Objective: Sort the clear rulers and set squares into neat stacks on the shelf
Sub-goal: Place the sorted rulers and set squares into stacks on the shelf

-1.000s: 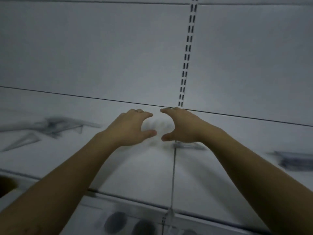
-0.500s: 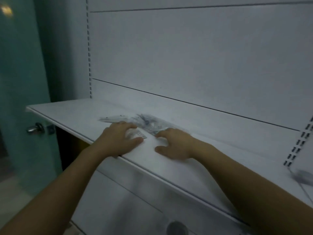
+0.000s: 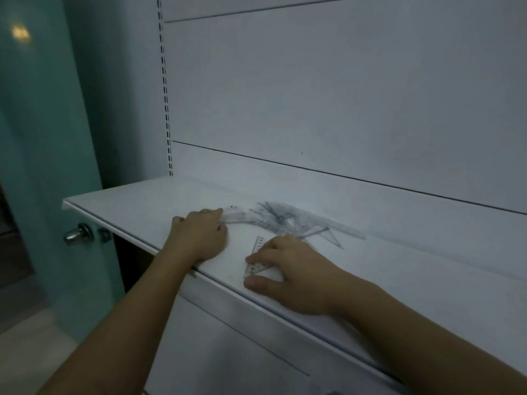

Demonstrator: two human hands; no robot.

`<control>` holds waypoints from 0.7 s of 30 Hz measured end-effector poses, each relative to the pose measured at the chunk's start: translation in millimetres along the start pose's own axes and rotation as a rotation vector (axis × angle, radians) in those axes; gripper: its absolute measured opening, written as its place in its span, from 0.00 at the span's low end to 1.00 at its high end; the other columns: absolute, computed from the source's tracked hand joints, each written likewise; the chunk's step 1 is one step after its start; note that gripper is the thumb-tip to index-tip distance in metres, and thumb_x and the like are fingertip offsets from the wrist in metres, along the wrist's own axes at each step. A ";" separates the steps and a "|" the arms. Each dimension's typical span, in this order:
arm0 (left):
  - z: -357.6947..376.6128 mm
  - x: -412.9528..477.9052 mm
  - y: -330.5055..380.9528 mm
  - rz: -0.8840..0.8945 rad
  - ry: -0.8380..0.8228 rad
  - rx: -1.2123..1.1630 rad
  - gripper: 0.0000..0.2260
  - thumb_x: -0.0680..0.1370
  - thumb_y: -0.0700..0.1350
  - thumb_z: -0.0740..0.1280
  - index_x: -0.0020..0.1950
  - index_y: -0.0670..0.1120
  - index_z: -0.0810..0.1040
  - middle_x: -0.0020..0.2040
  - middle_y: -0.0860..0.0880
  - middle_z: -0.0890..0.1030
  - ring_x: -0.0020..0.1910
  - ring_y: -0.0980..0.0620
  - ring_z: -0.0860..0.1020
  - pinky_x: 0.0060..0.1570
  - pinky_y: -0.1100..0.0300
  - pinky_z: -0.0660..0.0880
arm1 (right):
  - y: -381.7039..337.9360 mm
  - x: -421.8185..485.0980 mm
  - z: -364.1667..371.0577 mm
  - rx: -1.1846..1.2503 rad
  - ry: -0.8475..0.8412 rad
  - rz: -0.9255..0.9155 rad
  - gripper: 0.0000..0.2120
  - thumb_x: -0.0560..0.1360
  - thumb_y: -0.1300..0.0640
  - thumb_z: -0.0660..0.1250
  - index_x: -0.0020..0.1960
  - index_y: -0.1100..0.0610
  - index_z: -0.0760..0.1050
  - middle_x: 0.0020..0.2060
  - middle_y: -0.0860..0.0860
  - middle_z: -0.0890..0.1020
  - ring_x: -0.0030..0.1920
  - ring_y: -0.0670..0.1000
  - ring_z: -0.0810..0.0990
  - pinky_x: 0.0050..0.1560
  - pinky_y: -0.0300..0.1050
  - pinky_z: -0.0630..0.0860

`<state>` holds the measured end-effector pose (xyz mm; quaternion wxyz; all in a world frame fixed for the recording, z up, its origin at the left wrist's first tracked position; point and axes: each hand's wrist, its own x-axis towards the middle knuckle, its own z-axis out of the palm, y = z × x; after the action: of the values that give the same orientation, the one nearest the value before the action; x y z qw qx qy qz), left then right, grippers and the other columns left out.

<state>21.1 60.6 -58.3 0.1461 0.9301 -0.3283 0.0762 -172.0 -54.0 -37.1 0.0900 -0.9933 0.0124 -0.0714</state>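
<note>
A loose pile of clear rulers and set squares (image 3: 281, 219) lies spread across the white shelf (image 3: 128, 203). My left hand (image 3: 198, 236) rests on the shelf at the pile's left end, fingers on the tip of a clear ruler (image 3: 236, 216). My right hand (image 3: 288, 273) lies near the shelf's front edge, its fingers pressing down on a small clear set square (image 3: 256, 258) that partly shows under them. The thumb sits apart on the shelf edge.
A white slotted back panel (image 3: 328, 95) rises behind the shelf. To the left is a teal door (image 3: 42, 166) with a metal knob (image 3: 78, 235). A lower white panel (image 3: 228, 352) sits below the shelf's front edge.
The view swung left to the shelf's end and the pile. Both hands moved onto the pile; the right hand pulled a small set square toward the front edge.
</note>
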 end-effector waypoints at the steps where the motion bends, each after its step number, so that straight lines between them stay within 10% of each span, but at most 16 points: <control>1: -0.7 -0.9 0.9 0.017 0.031 0.004 0.20 0.81 0.53 0.53 0.73 0.53 0.65 0.72 0.49 0.68 0.68 0.47 0.67 0.66 0.47 0.60 | -0.4 -1.2 -1.8 0.009 0.015 0.005 0.27 0.75 0.34 0.59 0.70 0.45 0.69 0.64 0.48 0.72 0.65 0.50 0.67 0.68 0.48 0.64; 10: -6.2 -17.0 3.6 0.167 0.134 -0.224 0.05 0.77 0.52 0.66 0.49 0.58 0.81 0.55 0.51 0.74 0.54 0.49 0.73 0.57 0.51 0.72 | 5.8 1.2 -7.0 0.024 0.023 0.069 0.17 0.76 0.42 0.65 0.62 0.46 0.76 0.58 0.51 0.71 0.62 0.51 0.68 0.60 0.42 0.65; 21: -10.4 -36.0 12.4 0.320 0.292 -0.330 0.06 0.77 0.44 0.68 0.53 0.49 0.79 0.45 0.53 0.76 0.38 0.58 0.72 0.41 0.62 0.66 | 20.6 -7.1 -33.8 0.022 -0.113 0.164 0.24 0.75 0.35 0.58 0.62 0.48 0.75 0.60 0.50 0.76 0.60 0.51 0.74 0.61 0.47 0.70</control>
<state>-15.1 75.9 -54.2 0.3274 0.8092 -0.4546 0.1771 -184.1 -80.0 -8.9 0.1068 -0.9903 0.0880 -0.0079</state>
